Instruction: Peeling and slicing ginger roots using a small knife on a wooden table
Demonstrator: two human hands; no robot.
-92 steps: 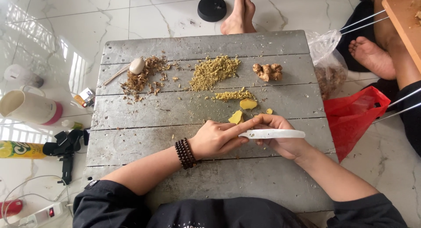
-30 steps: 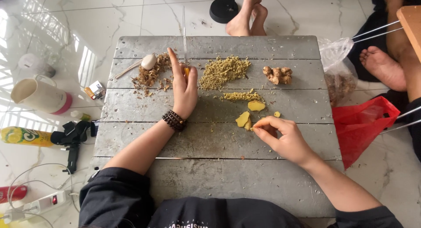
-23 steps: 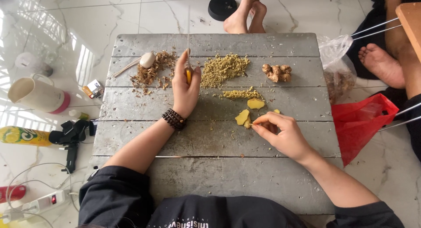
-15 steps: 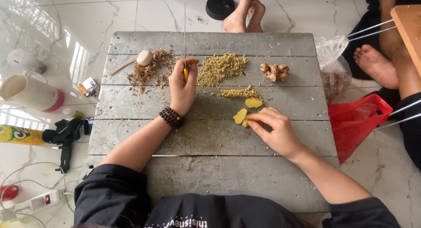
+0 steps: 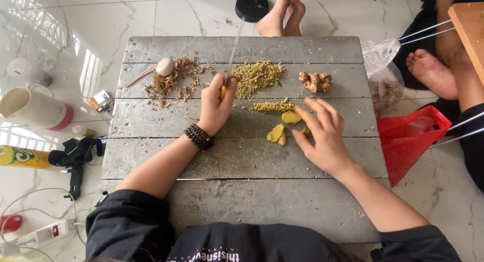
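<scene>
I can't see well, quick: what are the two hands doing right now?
Left hand: closed on a small yellow piece.
Right hand: open, fingers spread, holding nothing, beside the ginger slices.

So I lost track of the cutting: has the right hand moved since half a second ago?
Yes. The right hand has lifted off the yellow ginger slices and opened, fingers spread, shifting right, toward the red bag.
</scene>
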